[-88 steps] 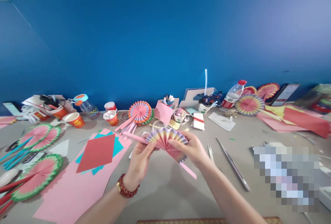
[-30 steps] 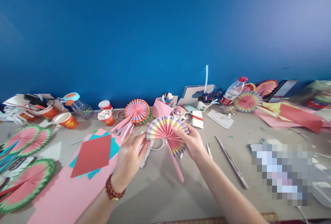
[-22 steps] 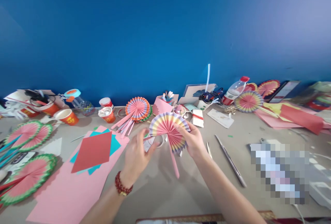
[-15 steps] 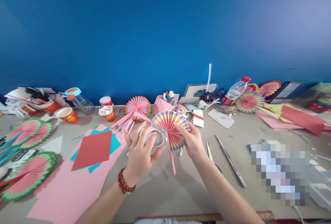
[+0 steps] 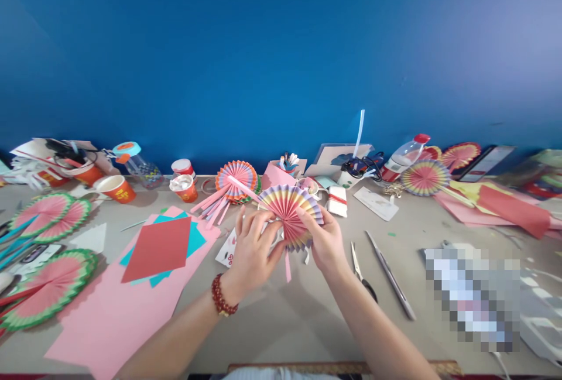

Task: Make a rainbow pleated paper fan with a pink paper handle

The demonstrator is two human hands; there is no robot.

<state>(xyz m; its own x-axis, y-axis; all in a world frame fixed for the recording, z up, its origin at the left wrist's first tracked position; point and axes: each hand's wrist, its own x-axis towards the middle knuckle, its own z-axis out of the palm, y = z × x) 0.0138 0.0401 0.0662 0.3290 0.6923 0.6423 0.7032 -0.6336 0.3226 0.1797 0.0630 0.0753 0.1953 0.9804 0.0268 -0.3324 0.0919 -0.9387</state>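
In the middle, above the table, is a pleated paper fan with a pink centre and yellow and purple edges. A pink paper stick hangs below it. My right hand grips the fan's right side, thumb on the front. My left hand, with a red bead bracelet, has its fingers closed at the fan's lower left edge. A white printed paper lies partly hidden behind that hand. Just past the fan, to the left, rests an orange-edged round fan with several pink paper sticks.
Scissors and a slim metallic tool lie at right. At left are a red paper sheet on blue and pink sheets, and green-edged fans. Paper cups and a plastic bottle stand by the blue wall.
My left hand, spread beside the fan before, has moved right and closed at its lower left edge. The white tape roll seen behind that hand is now mostly covered.
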